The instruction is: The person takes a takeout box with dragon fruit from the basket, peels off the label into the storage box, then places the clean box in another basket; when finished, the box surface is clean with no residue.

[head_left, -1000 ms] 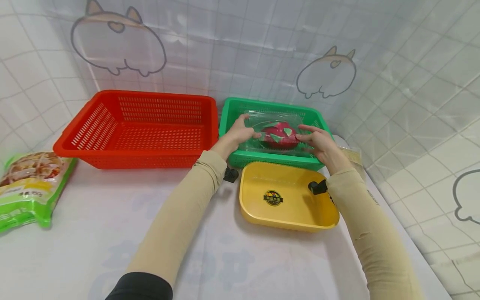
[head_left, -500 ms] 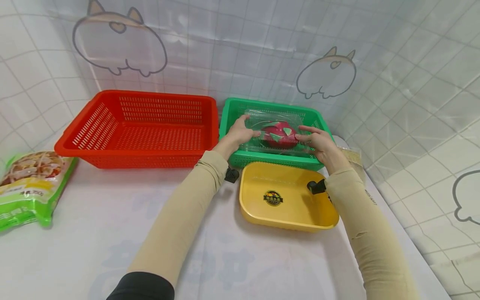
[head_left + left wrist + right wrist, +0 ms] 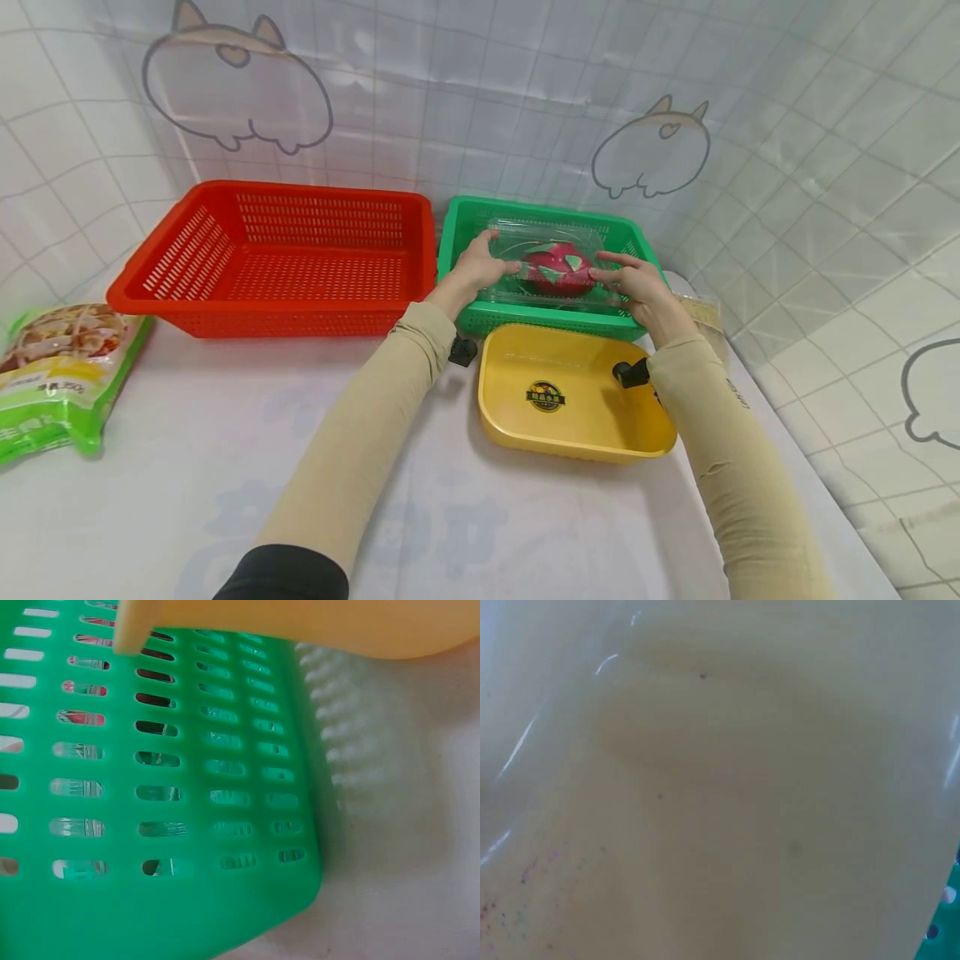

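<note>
A clear plastic box with a red-and-green dragon fruit lies in the green basket. My left hand holds the left end of the box, thumb toward the fruit and fingers along its side. At the right end my right hand grips it with thumb and fingers spread apart. In the left wrist view the slotted wall of the basket fills most of the frame, and red shows through some slots. Neither hand appears in the wrist views.
A yellow tray stands in front of the basket, under the right forearm. To the left is a red basket. A green food bag lies at the far left, and a clear packet sits beside the basket on the right.
</note>
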Tool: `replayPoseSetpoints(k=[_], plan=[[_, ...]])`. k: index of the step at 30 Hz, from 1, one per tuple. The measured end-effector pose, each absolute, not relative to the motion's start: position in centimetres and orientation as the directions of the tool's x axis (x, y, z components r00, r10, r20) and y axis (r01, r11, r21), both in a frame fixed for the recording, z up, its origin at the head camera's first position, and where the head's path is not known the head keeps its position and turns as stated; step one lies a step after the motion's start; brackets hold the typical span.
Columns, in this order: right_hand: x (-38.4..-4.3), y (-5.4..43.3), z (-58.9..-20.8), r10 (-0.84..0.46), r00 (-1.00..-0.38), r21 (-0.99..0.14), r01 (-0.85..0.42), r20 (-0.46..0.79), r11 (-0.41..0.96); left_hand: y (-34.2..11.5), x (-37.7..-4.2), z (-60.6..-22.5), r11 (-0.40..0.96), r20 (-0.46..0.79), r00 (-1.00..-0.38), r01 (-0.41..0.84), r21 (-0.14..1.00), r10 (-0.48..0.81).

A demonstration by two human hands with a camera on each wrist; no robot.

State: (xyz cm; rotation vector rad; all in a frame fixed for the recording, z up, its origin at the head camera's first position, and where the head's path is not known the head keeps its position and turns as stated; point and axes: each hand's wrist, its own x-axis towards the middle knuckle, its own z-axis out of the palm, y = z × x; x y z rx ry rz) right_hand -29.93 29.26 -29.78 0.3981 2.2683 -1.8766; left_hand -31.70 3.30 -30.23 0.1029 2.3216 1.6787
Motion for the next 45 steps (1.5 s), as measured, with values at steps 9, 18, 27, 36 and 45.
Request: replayPoseSetpoints(k=[9, 18, 27, 36, 45], plan=[[-29.7, 29.3, -29.8, 0.089, -0.954, -0.939, 0.298, -0.287, 0.174, 3.3, -31.6, -30.4, 0.319, -0.152, -0.966, -0.079, 0.944, 0.211], [-29.6, 29.0, -30.0, 0.089, -0.967, -0.945, 0.254, -0.241, 0.204, 3.4, -31.2, -30.5, 0.388, -0.086, -0.984, -0.018, 0.921, 0.157], [-28.5, 29.0, -29.1, 0.077, -0.97, -0.925, 0.243, -0.231, 0.292, 3.0, -31.0, -30.0, 0.503, -0.109, -0.973, 0.01, 0.864, 0.206], [-26.5, 29.0, -28.2, 0.007, -0.983, -0.803, 0.156, -0.186, 0.576, 2.1, -29.7, -28.7, 0.67, -0.152, -0.911, 0.161, 0.724, 0.383], [-25.1, 28.7, -28.2, -0.025, -0.986, -0.665, 0.093, -0.165, 0.741, 1.5, -27.2, -28.3, 0.751, -0.102, -0.887, 0.315, 0.58, 0.451]])
